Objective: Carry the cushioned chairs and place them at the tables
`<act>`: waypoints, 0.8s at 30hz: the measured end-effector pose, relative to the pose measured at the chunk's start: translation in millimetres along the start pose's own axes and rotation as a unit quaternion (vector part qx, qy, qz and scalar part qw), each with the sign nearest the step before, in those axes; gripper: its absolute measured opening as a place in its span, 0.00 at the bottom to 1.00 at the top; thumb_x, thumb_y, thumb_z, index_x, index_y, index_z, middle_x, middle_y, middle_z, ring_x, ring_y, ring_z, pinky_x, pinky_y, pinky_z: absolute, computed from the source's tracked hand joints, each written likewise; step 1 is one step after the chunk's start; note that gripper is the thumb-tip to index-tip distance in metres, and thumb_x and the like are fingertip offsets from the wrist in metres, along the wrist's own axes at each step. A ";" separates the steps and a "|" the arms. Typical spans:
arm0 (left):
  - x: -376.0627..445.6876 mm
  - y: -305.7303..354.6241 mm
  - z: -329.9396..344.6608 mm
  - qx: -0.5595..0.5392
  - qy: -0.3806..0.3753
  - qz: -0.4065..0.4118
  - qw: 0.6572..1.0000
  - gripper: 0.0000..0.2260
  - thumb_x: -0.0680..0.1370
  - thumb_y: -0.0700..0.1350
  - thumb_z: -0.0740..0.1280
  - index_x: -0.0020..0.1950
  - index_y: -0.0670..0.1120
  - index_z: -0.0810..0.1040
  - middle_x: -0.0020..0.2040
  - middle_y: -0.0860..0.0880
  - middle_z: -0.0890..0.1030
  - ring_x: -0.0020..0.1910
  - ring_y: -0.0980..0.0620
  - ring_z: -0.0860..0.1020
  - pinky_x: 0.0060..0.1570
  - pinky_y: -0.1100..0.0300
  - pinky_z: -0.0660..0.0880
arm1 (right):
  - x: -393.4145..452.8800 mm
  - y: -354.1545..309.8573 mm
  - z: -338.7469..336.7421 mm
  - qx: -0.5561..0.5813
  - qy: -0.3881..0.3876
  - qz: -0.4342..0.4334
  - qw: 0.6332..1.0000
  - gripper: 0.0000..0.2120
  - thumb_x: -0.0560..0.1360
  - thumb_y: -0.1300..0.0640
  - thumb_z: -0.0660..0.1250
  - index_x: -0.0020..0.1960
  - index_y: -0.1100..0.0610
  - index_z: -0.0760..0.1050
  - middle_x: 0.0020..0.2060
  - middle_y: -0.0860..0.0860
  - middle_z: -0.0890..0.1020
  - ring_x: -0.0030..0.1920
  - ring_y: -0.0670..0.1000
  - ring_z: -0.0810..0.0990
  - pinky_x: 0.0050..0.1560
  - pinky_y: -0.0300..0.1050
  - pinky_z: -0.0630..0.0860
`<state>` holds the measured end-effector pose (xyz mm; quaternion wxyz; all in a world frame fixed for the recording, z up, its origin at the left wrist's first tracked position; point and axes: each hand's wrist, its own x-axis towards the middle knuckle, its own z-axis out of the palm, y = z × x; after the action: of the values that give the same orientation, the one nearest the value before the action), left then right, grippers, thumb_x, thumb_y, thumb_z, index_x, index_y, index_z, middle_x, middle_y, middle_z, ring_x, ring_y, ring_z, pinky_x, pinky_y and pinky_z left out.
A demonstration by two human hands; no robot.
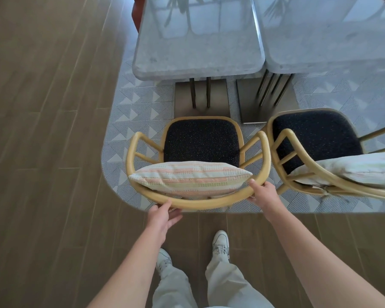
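I have the chair (200,143) by its curved rattan back rail, one hand at each end of the bend, so the weight is shared and I can steer it squarely toward the surface (196,41) ahead. My left hand (162,215) is under and around the rail at its lower left, thumb on top and fingers loosely spread below; it looks more like a cradling hold than a tight grip, though the fingers' ends are hidden behind the rail, so I can't be sure how firmly they close. My right hand (263,192) wraps the rail on the right, thumb over the top, fingers curled beneath.

The chair stands on the patterned rug (125,112), facing the left marble surface, its dark speckled seat just short of the table's base plate (200,96) and not yet tucked in. A striped pillow (190,177) leans against the backrest, between my hands. Holding the rail rather than the arms keeps me behind the chair and clear of the pillow.

A second chair (316,134) with its own pillow already sits just beside it, at the right-hand surface (329,30).

I see no brand, label or writing anywhere, including on my shoes (220,241).
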<state>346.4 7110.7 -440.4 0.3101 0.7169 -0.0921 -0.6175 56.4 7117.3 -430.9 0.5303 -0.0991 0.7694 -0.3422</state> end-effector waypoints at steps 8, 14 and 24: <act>-37.8 25.3 3.0 -0.034 -0.011 -0.012 0.999 0.21 0.84 0.48 0.64 0.74 0.41 0.69 0.67 0.36 0.76 0.57 0.40 0.81 0.53 0.46 0.81 | -40.2 -3.0 1.9 -0.003 0.022 -0.035 0.999 0.30 0.82 0.50 0.64 0.79 0.57 0.58 0.60 0.48 0.73 0.60 0.54 0.78 0.63 0.53 0.75; -93.9 81.6 11.1 -0.068 -0.031 0.098 0.992 0.20 0.85 0.50 0.61 0.75 0.42 0.69 0.70 0.39 0.75 0.67 0.42 0.76 0.62 0.46 0.76 | -81.2 -48.8 17.6 0.003 -0.005 -0.116 0.993 0.31 0.82 0.43 0.60 0.80 0.52 0.57 0.73 0.52 0.69 0.67 0.54 0.74 0.66 0.54 0.72; -183.0 140.0 34.1 -0.037 -0.079 0.279 0.956 0.21 0.85 0.57 0.53 0.71 0.51 0.75 0.71 0.49 0.76 0.70 0.51 0.73 0.71 0.48 0.67 | -141.2 -137.1 24.3 0.051 -0.148 -0.258 0.953 0.30 0.80 0.38 0.56 0.77 0.51 0.61 0.72 0.50 0.72 0.69 0.50 0.72 0.71 0.52 0.70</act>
<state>309.0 7083.0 -212.2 0.4879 0.5998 -0.2900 -0.5640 108.1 7077.4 -243.6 0.5362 -0.3168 0.6117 -0.4878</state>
